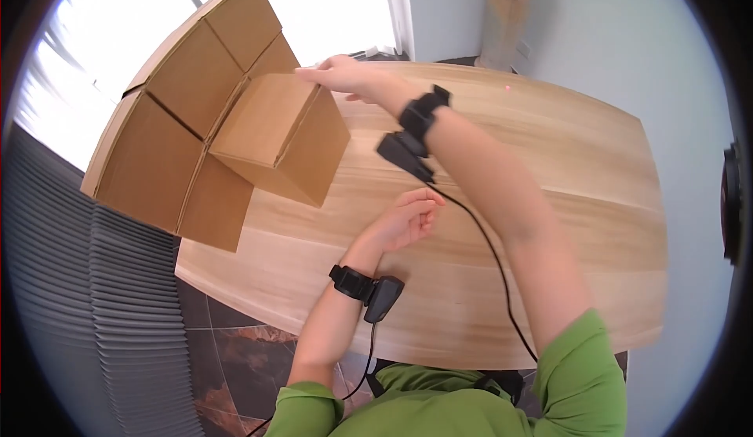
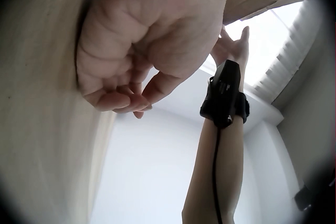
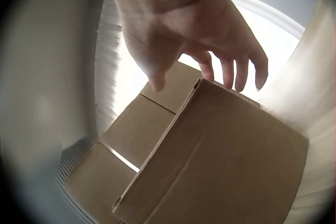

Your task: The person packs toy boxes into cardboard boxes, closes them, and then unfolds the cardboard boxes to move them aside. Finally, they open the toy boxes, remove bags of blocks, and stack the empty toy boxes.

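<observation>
Several brown cardboard boxes (image 1: 174,115) are stacked against each other at the left end of the table. One cardboard box (image 1: 314,151) stands out in front of that stack, on the side toward the table's middle. My right hand (image 1: 345,78) is right at the far top corner of this box. In the right wrist view its fingers (image 3: 227,71) point down over the box edge, spread from the thumb, and grip nothing. My left hand (image 1: 404,221) rests by the tabletop with its fingers loosely curled and nothing in it, as the left wrist view also shows.
The wooden table (image 1: 510,170) has curved edges. A bright window (image 1: 314,5) lies behind the boxes, with a grey pleated curtain (image 1: 133,296) at the left. A tall cylindrical vase (image 1: 504,21) stands beyond the far edge. Cables (image 1: 502,272) run from both wrist cameras.
</observation>
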{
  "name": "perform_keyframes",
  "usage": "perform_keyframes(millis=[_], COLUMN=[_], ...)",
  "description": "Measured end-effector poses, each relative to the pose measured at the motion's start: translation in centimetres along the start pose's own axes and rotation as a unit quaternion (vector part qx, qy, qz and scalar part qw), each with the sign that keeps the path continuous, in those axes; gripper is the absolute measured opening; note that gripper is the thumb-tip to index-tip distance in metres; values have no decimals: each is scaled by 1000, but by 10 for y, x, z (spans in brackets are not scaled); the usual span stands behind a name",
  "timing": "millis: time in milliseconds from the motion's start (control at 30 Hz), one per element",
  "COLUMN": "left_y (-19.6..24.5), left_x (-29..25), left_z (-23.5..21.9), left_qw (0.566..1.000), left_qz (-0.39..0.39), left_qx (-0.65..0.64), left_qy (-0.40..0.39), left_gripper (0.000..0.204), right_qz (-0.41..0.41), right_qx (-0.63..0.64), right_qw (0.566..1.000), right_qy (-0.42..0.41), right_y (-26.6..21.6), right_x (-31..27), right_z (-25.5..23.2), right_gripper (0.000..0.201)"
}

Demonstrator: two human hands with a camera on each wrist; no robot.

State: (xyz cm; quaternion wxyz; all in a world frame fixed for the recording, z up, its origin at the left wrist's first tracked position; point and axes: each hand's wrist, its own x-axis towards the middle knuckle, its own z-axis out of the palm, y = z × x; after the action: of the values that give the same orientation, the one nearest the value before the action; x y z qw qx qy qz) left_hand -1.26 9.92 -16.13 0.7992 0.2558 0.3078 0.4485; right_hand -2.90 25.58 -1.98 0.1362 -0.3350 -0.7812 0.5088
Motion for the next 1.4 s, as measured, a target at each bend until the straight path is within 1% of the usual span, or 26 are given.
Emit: perform_keyframes(millis=[33,100,167,200,267,300,400,433,467,567,667,700,733,767,833,867,900,933,967,1067,1100,1167,1200,1267,1300,1400], left_y=[-1,-2,-2,-2,-2,-1,-2,-4,-6,-2,1,4,7,13,40,53,63,72,74,71,70,70,73,79,81,72], left_x=[-2,-2,-3,-2,-2,-2,-3,-1,0,-1,-4,-9,-16,-25,-58,-73,-84,-92,-94,-61,-47,-18,-6,12,15,17], left_z=[2,7,12,10,1,-1,-5,-9,-11,-2,1,5,13,24,60,74,90,117,138,157,159,157,159,163,169,153], left_qw=[1000,998,994,997,999,1000,1000,1000,1000,999,991,974,944,903,825,801,766,684,581,435,445,461,467,473,446,340], left_qz=[6,10,16,15,15,8,-3,0,4,10,22,5,-11,-27,-98,-43,14,100,182,394,368,316,268,168,144,376], left_qx=[-9,-22,-30,-32,-34,-26,-2,5,11,49,111,212,314,413,524,589,643,715,766,771,784,806,821,843,857,838], left_qy=[16,54,101,66,2,8,22,23,23,-18,-65,-82,-100,-118,-187,-99,-9,100,206,247,229,192,193,193,213,201], left_gripper=[8,8,8,7,8,8,9,9,10,11,16,17,18,20,23,26,30,36,42,48,49,50,50,51,47,38], right_qz=[1,-19,-17,-20,-28,-34,-122,-118,-114,-95,-92,-94,-88,-82,-85,-92,-99,-118,-137,-178,-191,-192,-193,-192,-191,-217], right_qx=[12,57,111,136,137,136,226,232,237,277,315,326,350,374,415,432,449,455,463,488,495,469,456,502,525,515], right_qw=[1000,998,987,978,981,983,955,952,948,930,907,898,889,879,859,852,844,835,825,792,780,797,806,772,754,734], right_qy=[2,27,114,155,134,122,151,164,177,223,265,279,282,286,287,282,277,285,293,322,332,328,325,339,345,385], right_y=[-2,10,7,8,12,13,26,32,29,36,48,50,53,47,44,44,45,45,45,40,40,47,50,53,55,61], right_x=[9,37,27,21,11,7,-8,-17,-48,-113,-143,-152,-164,-182,-219,-236,-251,-263,-274,-294,-298,-302,-304,-307,-308,-311], right_z=[4,19,29,29,24,20,15,12,6,-4,-23,-31,-38,-45,-55,-59,-61,-63,-62,-64,-66,-76,-82,-92,-98,-124], right_gripper=[64,48,37,32,25,24,23,23,24,25,20,19,18,18,19,19,19,20,20,14,14,14,18,14,13,15])
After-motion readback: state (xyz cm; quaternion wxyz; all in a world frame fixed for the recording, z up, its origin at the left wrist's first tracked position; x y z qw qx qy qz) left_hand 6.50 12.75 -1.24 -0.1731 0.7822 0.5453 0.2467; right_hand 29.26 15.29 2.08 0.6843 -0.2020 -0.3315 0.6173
